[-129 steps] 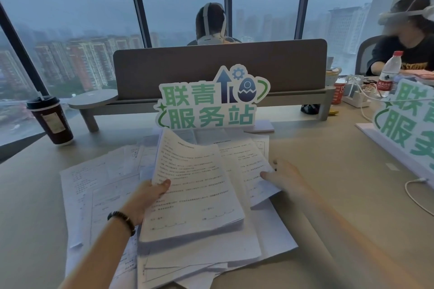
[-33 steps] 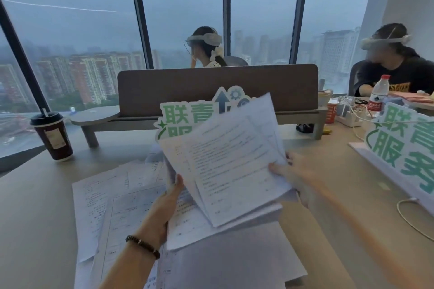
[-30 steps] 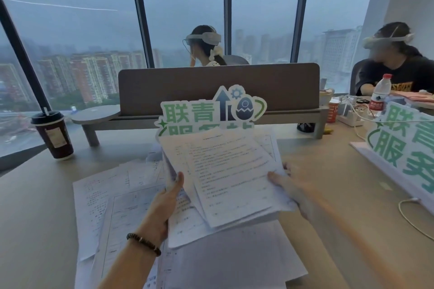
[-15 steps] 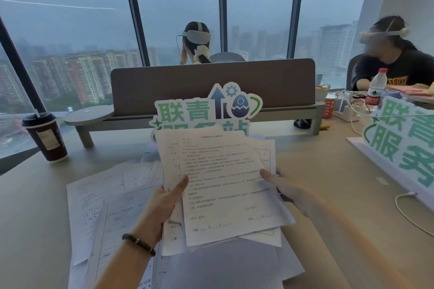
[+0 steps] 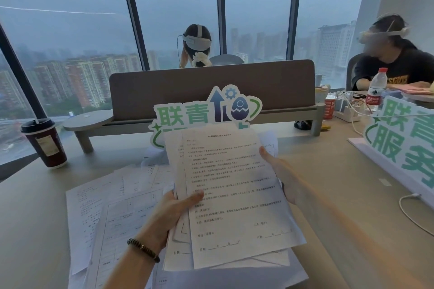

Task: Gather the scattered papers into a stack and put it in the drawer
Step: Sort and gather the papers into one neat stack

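Head view: bundle squared up, more sheets left

I now hold the papers more upright and better aligned, left hand pinching one edge, right hand gripping the other; loose sheets remain on the desk

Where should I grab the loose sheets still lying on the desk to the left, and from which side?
Probably by the left long edge of the loose sheets, coming in from the left. They lie flat and fanned, with that edge bare on the desk; their right side is tucked under the held stack. The left hand and right hand both grip that stack.
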